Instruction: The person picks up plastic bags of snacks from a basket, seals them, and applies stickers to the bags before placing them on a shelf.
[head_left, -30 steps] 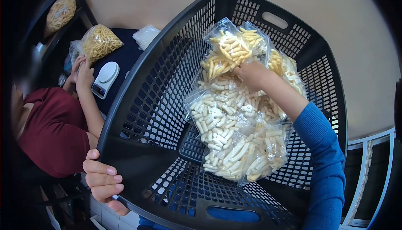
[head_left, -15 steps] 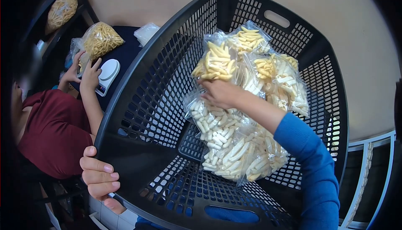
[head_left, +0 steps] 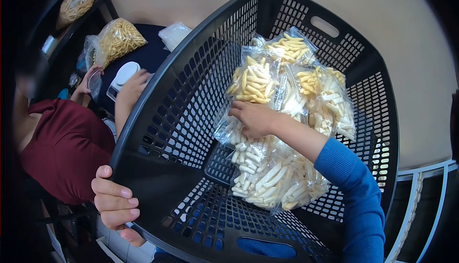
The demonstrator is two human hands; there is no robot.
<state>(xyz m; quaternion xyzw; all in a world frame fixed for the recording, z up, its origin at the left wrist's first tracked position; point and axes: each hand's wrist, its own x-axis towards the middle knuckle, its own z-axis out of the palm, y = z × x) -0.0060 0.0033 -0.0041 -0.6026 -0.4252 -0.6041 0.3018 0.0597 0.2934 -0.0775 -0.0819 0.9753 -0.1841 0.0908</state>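
Sitting at far left, a person in a dark red top (head_left: 62,153) reaches both hands toward a small white scale (head_left: 123,77) on a dark desk (head_left: 148,57), with a big clear bag of yellow snack sticks (head_left: 117,39) just behind the scale and another such bag (head_left: 76,2) on a shelf above. Nearer to me, my left hand (head_left: 116,204) clamps the rim of a black plastic basket (head_left: 191,95) at its lower left corner, thumb on top of the edge and fingers curled against the outer wall; that grip is pressed tight on the basket, which stands tilted toward me. Inside the basket, a heap of small clear packets lies against the far side and the floor: pale white sticks in the lower packets (head_left: 272,181), yellower ones in the upper packets (head_left: 306,71). My right hand (head_left: 253,118), sleeved in blue, rests in the middle of that heap, its grip pinching the bottom edge of one packet of yellow sticks (head_left: 253,81), which stands upright above my knuckles and leans against its neighbours. Right of the basket, a pale wall shows, and a white rack (head_left: 420,186) stands at the lower right edge.
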